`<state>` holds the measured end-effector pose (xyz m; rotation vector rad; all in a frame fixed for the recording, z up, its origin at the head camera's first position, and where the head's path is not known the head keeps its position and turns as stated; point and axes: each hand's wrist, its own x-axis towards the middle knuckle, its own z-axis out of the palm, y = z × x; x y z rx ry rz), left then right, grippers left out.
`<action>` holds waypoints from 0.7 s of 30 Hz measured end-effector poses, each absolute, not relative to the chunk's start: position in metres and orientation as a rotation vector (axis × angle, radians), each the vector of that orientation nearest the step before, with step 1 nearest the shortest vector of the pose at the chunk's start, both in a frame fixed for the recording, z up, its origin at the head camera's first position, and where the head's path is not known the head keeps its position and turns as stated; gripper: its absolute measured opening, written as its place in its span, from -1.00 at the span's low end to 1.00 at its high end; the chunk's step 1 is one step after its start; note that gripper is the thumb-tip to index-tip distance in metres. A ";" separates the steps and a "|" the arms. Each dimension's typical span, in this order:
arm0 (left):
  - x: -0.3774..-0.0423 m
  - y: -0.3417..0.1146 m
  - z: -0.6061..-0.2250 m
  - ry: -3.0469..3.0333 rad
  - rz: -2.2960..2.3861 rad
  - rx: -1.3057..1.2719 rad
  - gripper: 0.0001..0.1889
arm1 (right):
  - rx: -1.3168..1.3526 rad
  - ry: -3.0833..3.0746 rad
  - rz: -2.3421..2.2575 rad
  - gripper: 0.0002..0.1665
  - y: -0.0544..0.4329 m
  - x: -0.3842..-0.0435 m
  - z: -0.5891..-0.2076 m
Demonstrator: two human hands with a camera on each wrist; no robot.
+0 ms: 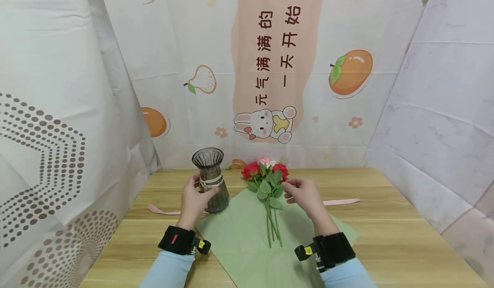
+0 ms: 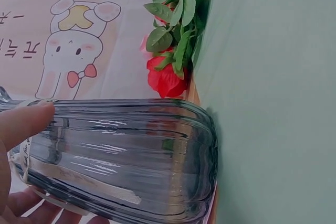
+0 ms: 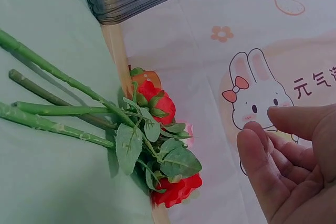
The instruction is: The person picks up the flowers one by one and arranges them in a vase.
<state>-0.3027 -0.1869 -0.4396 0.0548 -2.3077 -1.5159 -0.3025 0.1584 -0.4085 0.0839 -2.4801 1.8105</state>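
My left hand (image 1: 194, 200) grips a grey ribbed glass vase (image 1: 218, 201) by its middle, with the thumb across the front and the fingers round the far side. The vase has a pale cord tied about its neck. Its base is at the left edge of a green sheet of paper (image 1: 247, 232); I cannot tell if it touches. A bunch of roses (image 3: 166, 108), red and pink with green stems, lies on the sheet, heads toward the back. My right hand (image 1: 306, 195) is just right of the roses, fingers loosely bent, holding nothing.
A pink ribbon (image 1: 341, 202) runs across the wooden table (image 1: 393, 236), showing on both sides of the paper. Behind the table hangs a printed cloth (image 1: 185, 120) with a rabbit and fruit. More cloth hangs at the left and right sides.
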 end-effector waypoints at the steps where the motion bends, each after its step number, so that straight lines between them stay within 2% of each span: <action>1: -0.302 -0.187 -0.439 -2.309 -1.516 0.060 -0.20 | 0.094 -2.485 1.805 -0.65 0.157 -0.305 -0.408; 7: -0.300 -0.187 -0.436 -2.322 -1.532 0.070 -0.20 | 0.147 -2.591 1.715 -0.72 0.150 -0.318 -0.407; 15: -0.300 -0.188 -0.436 -2.341 -1.554 0.074 -0.18 | 0.141 -2.723 1.665 -0.69 0.142 -0.336 -0.415; 21: -0.300 -0.188 -0.434 -2.338 -1.557 0.057 -0.18 | 0.098 -2.763 1.611 -0.80 0.135 -0.348 -0.428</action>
